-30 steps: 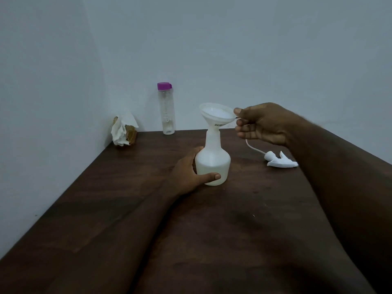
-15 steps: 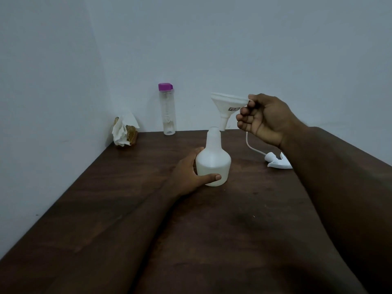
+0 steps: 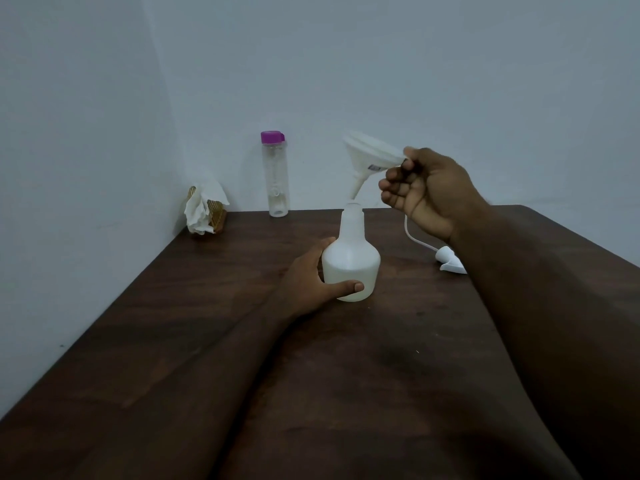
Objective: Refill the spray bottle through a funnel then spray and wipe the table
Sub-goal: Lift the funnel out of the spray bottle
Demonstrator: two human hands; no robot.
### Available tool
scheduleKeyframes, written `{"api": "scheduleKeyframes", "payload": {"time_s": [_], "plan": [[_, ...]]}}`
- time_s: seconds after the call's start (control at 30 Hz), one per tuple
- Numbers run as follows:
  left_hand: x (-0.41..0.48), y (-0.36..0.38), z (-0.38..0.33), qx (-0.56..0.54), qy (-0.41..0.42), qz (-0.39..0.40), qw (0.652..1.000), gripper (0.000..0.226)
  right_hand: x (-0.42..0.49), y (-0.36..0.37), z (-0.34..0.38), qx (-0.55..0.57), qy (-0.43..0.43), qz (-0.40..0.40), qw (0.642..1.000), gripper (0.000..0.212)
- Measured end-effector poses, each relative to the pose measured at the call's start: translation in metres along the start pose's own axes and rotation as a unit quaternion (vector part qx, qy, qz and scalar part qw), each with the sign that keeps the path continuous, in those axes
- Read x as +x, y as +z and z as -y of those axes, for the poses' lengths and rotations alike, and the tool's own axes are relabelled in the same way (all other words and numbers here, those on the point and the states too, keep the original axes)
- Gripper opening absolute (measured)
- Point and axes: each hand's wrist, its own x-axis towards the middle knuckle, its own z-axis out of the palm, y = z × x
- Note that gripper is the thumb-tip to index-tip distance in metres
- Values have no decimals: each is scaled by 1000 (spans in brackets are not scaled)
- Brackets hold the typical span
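A white spray bottle (image 3: pixel 351 261) stands uncapped on the dark wooden table (image 3: pixel 207 341). My left hand (image 3: pixel 308 282) grips its lower body from the left, thumb across the front. My right hand (image 3: pixel 426 192) pinches the rim of a white funnel (image 3: pixel 367 157), held tilted in the air with its spout tip just above the bottle's neck. The white spray head (image 3: pixel 450 263) with its tube lies on the table to the right, partly hidden behind my right forearm.
A clear water bottle (image 3: pixel 275 178) with a purple cap stands against the back wall. A crumpled white tissue (image 3: pixel 202 209) on a small brown holder sits in the back left corner. Walls close off the left and back sides.
My right hand has lifted the funnel out of the spray bottle's neck and tilted it, spout still just above the opening. The left hand has kept its hold on the bottle.
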Motion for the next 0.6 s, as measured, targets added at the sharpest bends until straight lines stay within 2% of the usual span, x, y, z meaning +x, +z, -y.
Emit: {"api": "scheduleKeyframes", "payload": {"time_s": [0.13,0.43,0.6], "plan": [[0,0,0,3,4,-2,1000,95,-1,-1,-3,-146,-11,-5,989,35],[-2,0,-1,-2,1,2,1000,94,-4,-3,1,-18,-25,6,1000,34],[-2,0,-1,-5,9,-3,1000,92,-5,-3,-5,-150,-8,14,988,34]]}}
